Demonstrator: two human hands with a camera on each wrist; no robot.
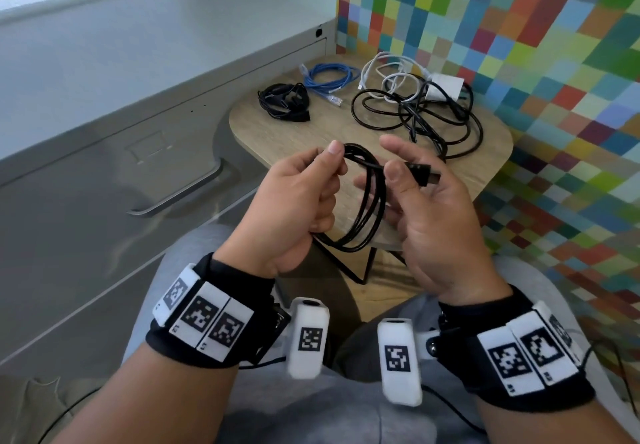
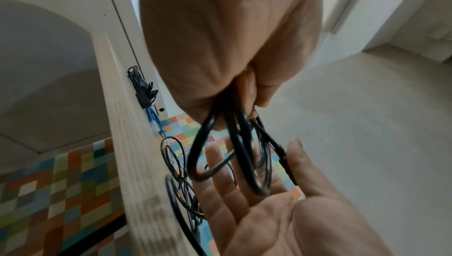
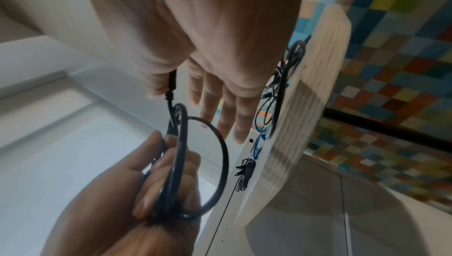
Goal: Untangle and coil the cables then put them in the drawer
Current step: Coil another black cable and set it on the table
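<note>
Beyond the fingertips, the grey drawer (image 1: 104,184) is shut and cut off at the frame edge, and the tangle (image 1: 426,114) on the wooden table (image 1: 346,135) cannot be counted, beside one blue cable (image 1: 325,80) and one black bundle (image 1: 284,101). The left hand (image 1: 294,198) curls its fingers round one coiled black cable (image 1: 367,208). The right hand (image 1: 426,208) pins its plug (image 1: 420,170) under the thumb, fingers straight behind the loops.
</note>
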